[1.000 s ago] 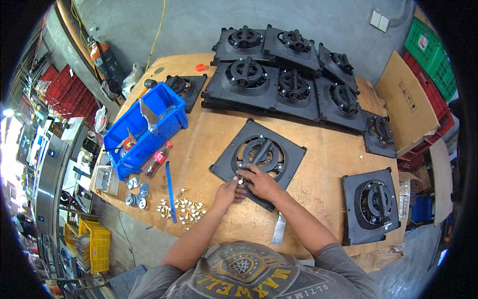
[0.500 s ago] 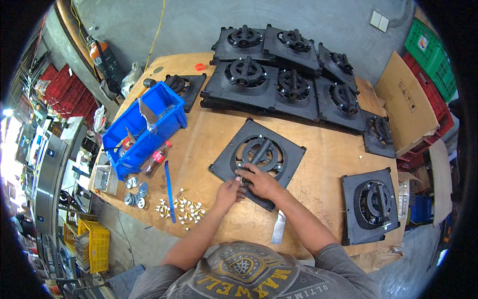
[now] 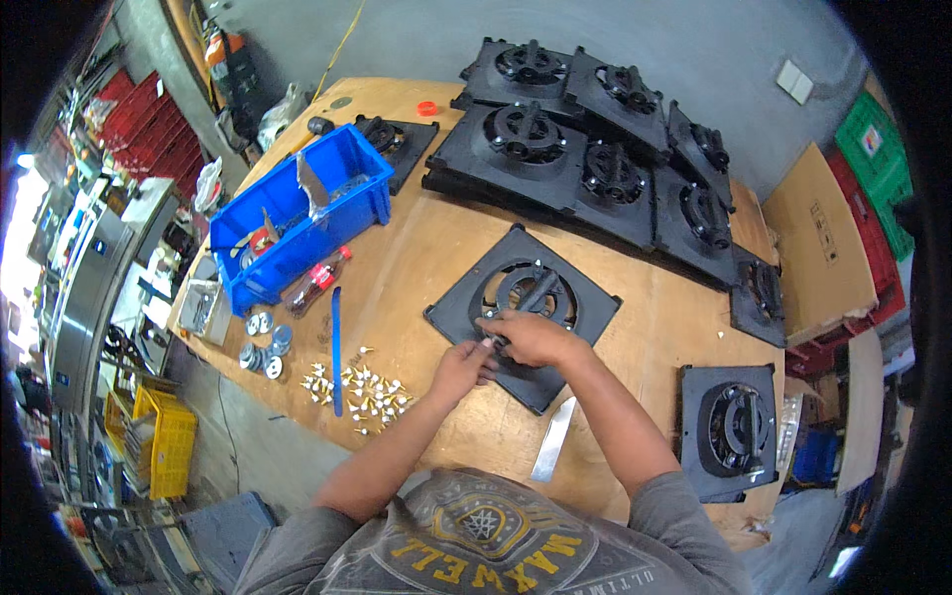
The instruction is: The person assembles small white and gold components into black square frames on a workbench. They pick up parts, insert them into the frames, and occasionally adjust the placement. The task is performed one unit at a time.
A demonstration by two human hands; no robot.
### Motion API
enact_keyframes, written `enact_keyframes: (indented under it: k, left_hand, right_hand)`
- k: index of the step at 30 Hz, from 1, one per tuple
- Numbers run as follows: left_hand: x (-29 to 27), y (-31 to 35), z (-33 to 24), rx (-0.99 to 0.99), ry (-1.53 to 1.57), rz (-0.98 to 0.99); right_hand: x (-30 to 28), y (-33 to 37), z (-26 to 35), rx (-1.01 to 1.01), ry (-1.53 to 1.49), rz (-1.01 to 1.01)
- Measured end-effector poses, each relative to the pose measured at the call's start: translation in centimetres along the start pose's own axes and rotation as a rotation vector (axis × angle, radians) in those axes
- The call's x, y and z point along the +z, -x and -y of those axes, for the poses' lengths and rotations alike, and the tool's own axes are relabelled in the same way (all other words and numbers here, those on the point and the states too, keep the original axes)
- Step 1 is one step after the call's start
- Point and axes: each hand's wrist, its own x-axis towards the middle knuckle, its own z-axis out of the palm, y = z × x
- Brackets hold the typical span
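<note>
A person's two bare hands meet over a black square plate with a ringed round centre (image 3: 535, 297), which lies flat on a wooden surface (image 3: 486, 436), one corner toward the wearer. Directions follow a clock face around this plate, twelve being away from the wearer.

The left hand (image 3: 461, 370) is at about eight o'clock, its thumb and fingers pinched together on a small pale fitting (image 3: 490, 341), mostly hidden. The right hand (image 3: 534, 338) reaches in from five o'clock, fingers curled over the plate near its rings; whether they grip anything cannot be told.

The step in hand seems to be fine work with the small fitting at the near-left side of the rings. The next move appears to call for a steady plate, the piece kept lined up, and light fingertip pressure.

At eight o'clock lie scattered white-tipped brass fittings (image 3: 375, 402). Toward nine are a narrow blue strip (image 3: 337, 352) and, farther out, grey discs (image 3: 273, 368). A blue bin (image 3: 317, 250) stands at ten. Stacked black plates (image 3: 555, 159) fill one o'clock; another ringed black plate (image 3: 729, 421) is at four. A flat metal strip (image 3: 552, 441) lies between five and six.
</note>
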Motion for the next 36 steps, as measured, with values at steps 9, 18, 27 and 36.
enact_keyframes:
  k: [9,18,27,36]
  left_hand:
    - [-0.3,-1.3,1.5,0.052,0.216,0.110]
    - [-0.3,-0.2,1.2,-0.109,0.347,0.052]
    - [0.5,0.3,1.0,0.344,-0.232,-0.231]
    - [0.9,-1.3,2.7,0.208,0.077,0.000]
  right_hand:
    - [0.4,0.7,1.0,0.017,-0.037,-0.065]
    - [-0.2,0.0,1.7,-0.023,0.075,-0.015]
    - [-0.7,-0.9,1.9,-0.014,0.178,0.083]
    - [-0.9,-1.6,1.8,-0.012,0.124,0.124]
